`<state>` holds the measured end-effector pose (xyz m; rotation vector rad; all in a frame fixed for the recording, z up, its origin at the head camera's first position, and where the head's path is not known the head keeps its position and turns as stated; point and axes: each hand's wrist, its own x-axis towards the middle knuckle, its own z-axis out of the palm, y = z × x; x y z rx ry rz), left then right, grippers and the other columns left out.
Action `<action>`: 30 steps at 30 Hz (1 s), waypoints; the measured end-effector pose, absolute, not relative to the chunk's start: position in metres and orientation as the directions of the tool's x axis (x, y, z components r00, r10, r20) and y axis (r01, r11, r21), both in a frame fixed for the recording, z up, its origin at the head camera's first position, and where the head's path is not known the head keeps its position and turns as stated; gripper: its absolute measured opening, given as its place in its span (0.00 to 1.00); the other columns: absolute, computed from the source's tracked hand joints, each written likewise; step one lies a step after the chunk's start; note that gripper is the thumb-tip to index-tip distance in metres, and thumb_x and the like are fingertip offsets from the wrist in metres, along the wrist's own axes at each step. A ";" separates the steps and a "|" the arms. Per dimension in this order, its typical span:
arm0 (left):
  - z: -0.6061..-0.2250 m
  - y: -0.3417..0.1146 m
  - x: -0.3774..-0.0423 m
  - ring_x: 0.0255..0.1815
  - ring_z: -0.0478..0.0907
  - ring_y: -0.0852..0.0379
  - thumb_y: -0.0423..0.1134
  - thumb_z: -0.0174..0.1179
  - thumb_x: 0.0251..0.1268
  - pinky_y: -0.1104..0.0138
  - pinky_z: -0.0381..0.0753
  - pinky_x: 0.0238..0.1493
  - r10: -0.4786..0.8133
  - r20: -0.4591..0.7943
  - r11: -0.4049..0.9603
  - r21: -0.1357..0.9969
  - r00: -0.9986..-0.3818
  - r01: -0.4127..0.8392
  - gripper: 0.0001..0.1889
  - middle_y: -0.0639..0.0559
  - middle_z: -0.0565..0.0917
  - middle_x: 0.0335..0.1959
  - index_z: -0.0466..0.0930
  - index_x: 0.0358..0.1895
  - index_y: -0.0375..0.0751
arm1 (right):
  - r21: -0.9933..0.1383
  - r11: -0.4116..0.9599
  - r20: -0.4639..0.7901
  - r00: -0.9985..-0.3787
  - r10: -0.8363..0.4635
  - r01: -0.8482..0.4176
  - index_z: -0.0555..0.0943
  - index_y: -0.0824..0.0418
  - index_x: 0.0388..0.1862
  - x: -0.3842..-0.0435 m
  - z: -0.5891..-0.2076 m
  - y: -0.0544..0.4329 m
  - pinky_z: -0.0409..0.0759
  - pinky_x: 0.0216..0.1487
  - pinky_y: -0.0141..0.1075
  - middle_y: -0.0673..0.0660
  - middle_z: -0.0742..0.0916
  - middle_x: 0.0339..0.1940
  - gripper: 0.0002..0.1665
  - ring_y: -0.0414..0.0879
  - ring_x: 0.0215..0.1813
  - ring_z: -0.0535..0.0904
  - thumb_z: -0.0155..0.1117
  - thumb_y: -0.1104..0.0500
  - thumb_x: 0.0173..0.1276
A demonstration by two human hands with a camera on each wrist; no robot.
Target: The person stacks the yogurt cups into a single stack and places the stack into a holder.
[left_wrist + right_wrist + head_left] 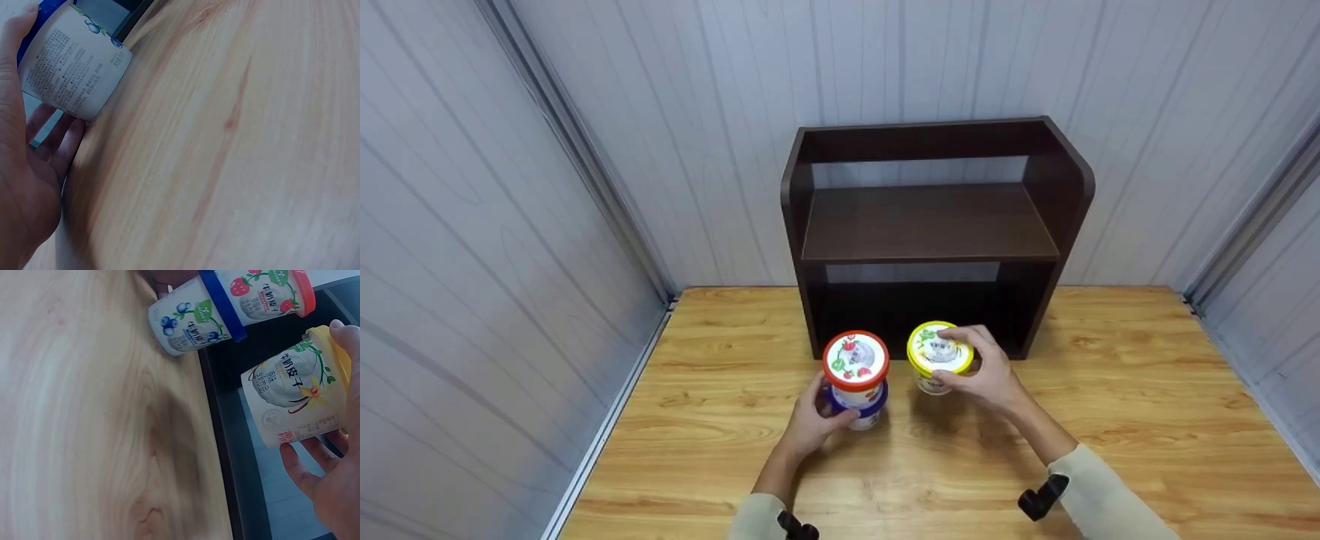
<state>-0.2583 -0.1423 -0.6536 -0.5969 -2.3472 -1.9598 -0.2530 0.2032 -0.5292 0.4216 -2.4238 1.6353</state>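
Observation:
Two printed tubs stand stacked on the table in front of the shelf: a red-lidded strawberry yogurt tub (856, 361) on top of a blue-lidded blueberry yogurt tub (188, 319). My left hand (812, 421) grips the blue-lidded tub around its lid, thumb at the near side. To the right, my right hand (988, 371) holds a yellow-lidded yogurt tub (298, 385) by its rim, thumb and fingers on opposite sides. In the right wrist view this tub is raised off the table, and its shadow falls on the wood.
A dark brown two-tier shelf (930, 221) stands at the back of the wooden table (720, 420), its lower compartment right behind the tubs. Pale panelled walls (675, 135) enclose the table at the back and both sides.

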 end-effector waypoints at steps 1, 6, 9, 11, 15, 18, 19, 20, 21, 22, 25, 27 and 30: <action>-0.656 -0.142 -0.259 0.75 0.82 0.49 0.48 0.83 0.67 0.58 0.84 0.78 0.269 0.263 0.121 0.945 -0.926 0.304 0.47 0.38 0.83 0.74 0.68 0.85 0.44 | -0.872 0.352 0.315 -0.940 -0.129 -0.341 0.88 0.59 0.67 -0.253 -0.528 0.203 0.79 0.64 0.21 0.62 0.83 0.64 0.36 0.47 0.66 0.77 0.90 0.65 0.59; -0.638 -0.139 -0.252 0.80 0.79 0.43 0.44 0.82 0.68 0.50 0.78 0.85 0.268 0.172 0.124 0.970 -0.948 0.211 0.49 0.36 0.80 0.77 0.64 0.87 0.39 | -0.861 0.363 0.332 -0.934 -0.130 -0.356 0.88 0.58 0.68 -0.255 -0.519 0.202 0.81 0.61 0.21 0.62 0.83 0.65 0.36 0.47 0.66 0.77 0.90 0.65 0.60; -0.637 -0.140 -0.252 0.80 0.78 0.41 0.45 0.82 0.69 0.48 0.76 0.86 0.272 0.160 0.135 0.970 -0.949 0.202 0.50 0.35 0.79 0.77 0.62 0.88 0.38 | -0.859 0.366 0.331 -0.934 -0.132 -0.357 0.87 0.59 0.68 -0.257 -0.513 0.200 0.82 0.59 0.22 0.62 0.82 0.66 0.35 0.48 0.66 0.77 0.89 0.65 0.62; -0.649 -0.142 -0.257 0.79 0.79 0.46 0.49 0.83 0.68 0.54 0.79 0.84 0.271 0.180 0.133 0.966 -0.946 0.222 0.51 0.38 0.80 0.76 0.63 0.88 0.41 | -0.858 0.366 0.334 -0.933 -0.134 -0.360 0.87 0.59 0.69 -0.258 -0.509 0.200 0.82 0.59 0.22 0.63 0.82 0.66 0.35 0.49 0.66 0.77 0.88 0.65 0.62; -0.659 -0.143 -0.261 0.78 0.79 0.46 0.49 0.83 0.67 0.55 0.80 0.83 0.271 0.202 0.126 0.962 -0.941 0.242 0.52 0.37 0.80 0.76 0.63 0.88 0.41 | -0.865 0.347 0.336 -0.932 -0.140 -0.363 0.86 0.60 0.69 -0.261 -0.504 0.198 0.84 0.57 0.23 0.64 0.82 0.66 0.34 0.49 0.65 0.78 0.86 0.65 0.63; -0.660 -0.143 -0.262 0.78 0.79 0.47 0.50 0.84 0.66 0.56 0.79 0.84 0.263 0.177 0.124 0.969 -0.948 0.216 0.53 0.40 0.80 0.76 0.63 0.89 0.43 | -0.870 0.334 0.336 -0.931 -0.141 -0.364 0.86 0.61 0.69 -0.262 -0.499 0.197 0.85 0.54 0.23 0.64 0.82 0.66 0.34 0.48 0.64 0.78 0.86 0.65 0.64; -0.661 -0.143 -0.263 0.78 0.79 0.49 0.50 0.85 0.65 0.59 0.78 0.83 0.255 0.159 0.121 0.973 -0.954 0.195 0.53 0.42 0.81 0.77 0.64 0.89 0.45 | -0.870 0.330 0.338 -0.931 -0.140 -0.365 0.86 0.61 0.69 -0.262 -0.497 0.197 0.86 0.53 0.23 0.65 0.82 0.65 0.34 0.48 0.63 0.78 0.85 0.65 0.64; -0.658 -0.143 -0.262 0.78 0.79 0.47 0.50 0.84 0.65 0.56 0.78 0.84 0.259 0.164 0.125 0.972 -0.952 0.201 0.53 0.40 0.80 0.77 0.63 0.89 0.44 | -0.872 0.325 0.339 -0.930 -0.139 -0.367 0.86 0.61 0.70 -0.263 -0.495 0.197 0.87 0.52 0.23 0.65 0.82 0.65 0.34 0.48 0.63 0.78 0.85 0.65 0.64; -0.657 -0.142 -0.261 0.78 0.79 0.49 0.51 0.85 0.64 0.59 0.78 0.83 0.253 0.151 0.124 0.975 -0.956 0.186 0.54 0.42 0.81 0.77 0.64 0.89 0.46 | -0.873 0.324 0.339 -0.931 -0.136 -0.365 0.86 0.61 0.70 -0.263 -0.493 0.196 0.87 0.52 0.23 0.65 0.82 0.65 0.35 0.48 0.63 0.78 0.85 0.66 0.64; -0.655 -0.142 -0.260 0.79 0.79 0.49 0.52 0.85 0.65 0.59 0.78 0.84 0.255 0.148 0.124 0.975 -0.956 0.184 0.53 0.42 0.80 0.78 0.64 0.89 0.47 | -0.872 0.324 0.342 -0.930 -0.132 -0.367 0.86 0.61 0.70 -0.263 -0.491 0.196 0.87 0.51 0.23 0.65 0.82 0.64 0.35 0.47 0.62 0.78 0.85 0.66 0.64; -0.648 -0.141 -0.256 0.80 0.79 0.43 0.51 0.83 0.67 0.52 0.79 0.84 0.268 0.188 0.130 0.965 -0.945 0.228 0.52 0.37 0.80 0.78 0.64 0.88 0.42 | -0.869 0.323 0.352 -0.928 -0.126 -0.374 0.86 0.62 0.70 -0.264 -0.485 0.194 0.86 0.50 0.23 0.64 0.81 0.64 0.34 0.47 0.62 0.77 0.85 0.66 0.64; -0.643 -0.140 -0.253 0.80 0.78 0.40 0.50 0.82 0.68 0.48 0.78 0.84 0.274 0.204 0.127 0.961 -0.940 0.246 0.51 0.34 0.79 0.78 0.63 0.88 0.40 | -0.868 0.322 0.356 -0.926 -0.124 -0.377 0.86 0.61 0.70 -0.265 -0.480 0.193 0.86 0.50 0.22 0.64 0.81 0.64 0.34 0.47 0.62 0.77 0.84 0.65 0.65; -0.645 -0.140 -0.254 0.79 0.79 0.42 0.49 0.82 0.68 0.50 0.79 0.83 0.267 0.220 0.132 0.956 -0.938 0.262 0.51 0.34 0.80 0.76 0.64 0.87 0.39 | -0.872 0.312 0.357 -0.926 -0.123 -0.377 0.86 0.62 0.70 -0.266 -0.476 0.190 0.87 0.50 0.23 0.64 0.81 0.64 0.34 0.46 0.62 0.77 0.85 0.65 0.65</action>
